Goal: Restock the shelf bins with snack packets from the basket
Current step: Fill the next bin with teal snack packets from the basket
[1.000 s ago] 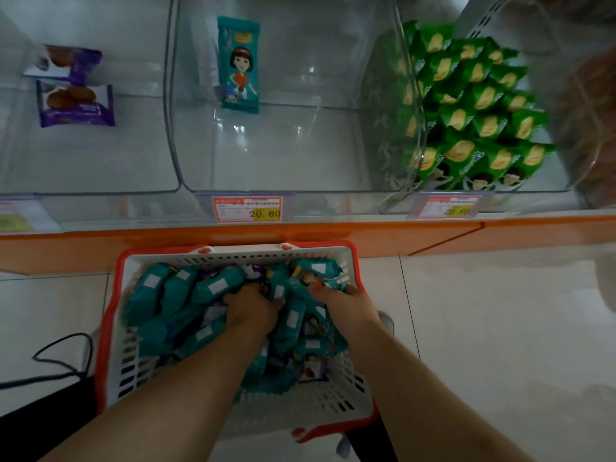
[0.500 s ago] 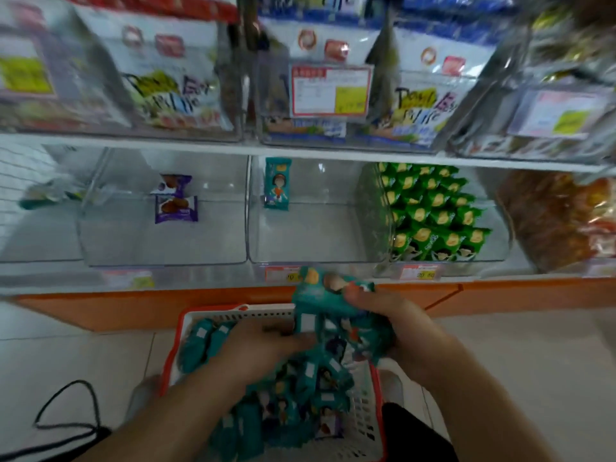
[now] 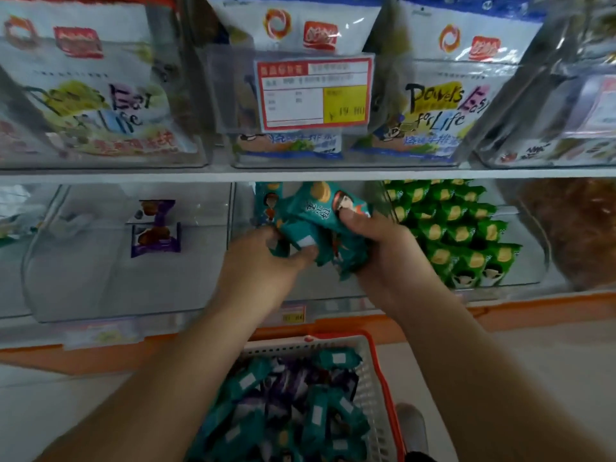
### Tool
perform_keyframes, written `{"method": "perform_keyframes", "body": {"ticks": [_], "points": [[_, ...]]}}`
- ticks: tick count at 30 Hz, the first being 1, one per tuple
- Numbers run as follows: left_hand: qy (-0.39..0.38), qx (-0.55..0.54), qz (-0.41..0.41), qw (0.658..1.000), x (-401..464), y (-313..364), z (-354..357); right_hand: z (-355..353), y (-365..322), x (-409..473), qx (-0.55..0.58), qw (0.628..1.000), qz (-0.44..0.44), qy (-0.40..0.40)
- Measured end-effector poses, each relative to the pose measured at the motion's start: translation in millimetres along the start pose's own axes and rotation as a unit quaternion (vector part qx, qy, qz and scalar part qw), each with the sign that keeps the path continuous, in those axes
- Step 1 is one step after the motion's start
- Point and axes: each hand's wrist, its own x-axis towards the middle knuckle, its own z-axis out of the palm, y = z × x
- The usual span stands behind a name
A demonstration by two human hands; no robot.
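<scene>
Dim, soft indoor light with a greenish-grey cast and no hard shadows. Clear shelf bins (image 3: 126, 288) show hazy glare. Edges bow outward and blur; fine print is smeared.

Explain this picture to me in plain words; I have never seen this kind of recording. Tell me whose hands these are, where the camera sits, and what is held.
There is no machine here. A person wears a camera on the head, so this one view looks forward and down over both arms.

The left hand and the right hand together grip a bunch of teal snack packets, fingers curled round them, raised in front of the middle clear bin on the lower shelf. One teal packet already stands at the back of that bin.

Below, a red and white basket holds more teal packets and some purple ones. The left bin holds purple packets; the right one holds green packets. Large bags and a price tag fill the shelf above.
</scene>
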Motion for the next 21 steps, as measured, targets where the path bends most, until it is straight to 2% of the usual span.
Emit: {"method": "perform_keyframes", "body": {"ticks": [4,7,11,16,21], "points": [[-0.053,0.053,-0.018,0.997,40,-15,23,-4,13,41,-0.051,0.997,0.037,0.046],[-0.066,0.084,-0.094,0.99,59,-27,39,-2,29,63,-0.115,0.983,0.103,0.099],[-0.099,0.124,-0.113,0.981,66,-35,48,3,37,79,-0.109,0.978,0.127,0.127],[-0.084,0.051,-0.132,0.986,60,-38,40,7,35,89,-0.175,0.965,0.089,0.175],[-0.122,0.159,-0.118,0.973,60,-36,37,13,30,87,-0.188,0.966,-0.016,0.179]]}}
